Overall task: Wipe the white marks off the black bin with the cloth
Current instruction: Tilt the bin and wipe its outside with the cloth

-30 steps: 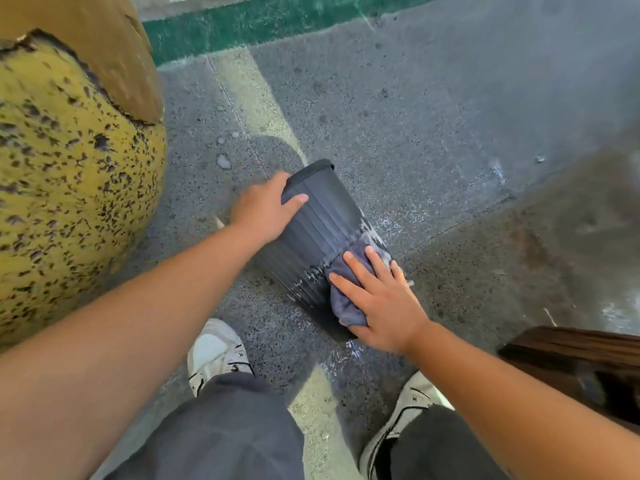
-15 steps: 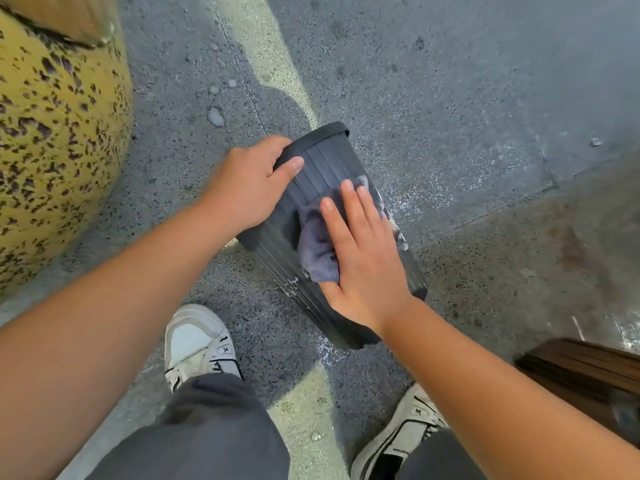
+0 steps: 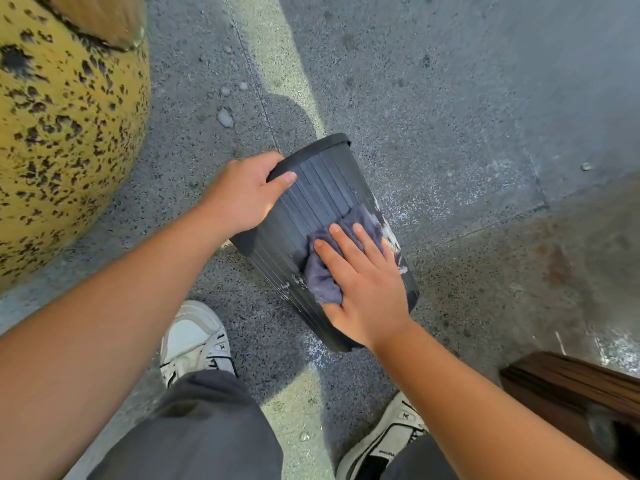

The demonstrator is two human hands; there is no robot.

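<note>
A black ribbed bin [image 3: 311,199] lies tilted on the concrete ground, its rim pointing away from me. My left hand [image 3: 244,192] grips the bin near that rim, thumb across the ribs. My right hand [image 3: 363,289] presses a grey-blue cloth [image 3: 323,275] flat against the bin's side, fingers spread over it. White marks [image 3: 389,233] show along the bin's right side, and smaller flecks [image 3: 294,282] sit just left of the cloth.
A large yellow speckled boulder-like object [image 3: 62,133] fills the left. A dark wooden piece [image 3: 575,393] sits at the lower right. My two white shoes [image 3: 194,337] stand below the bin. A pale painted line [image 3: 277,57] runs across the ground; small pebbles [image 3: 225,117] lie nearby.
My right hand first slid the cloth up the bin toward the rim, then back down toward the base. The left hand kept its grip near the rim.
</note>
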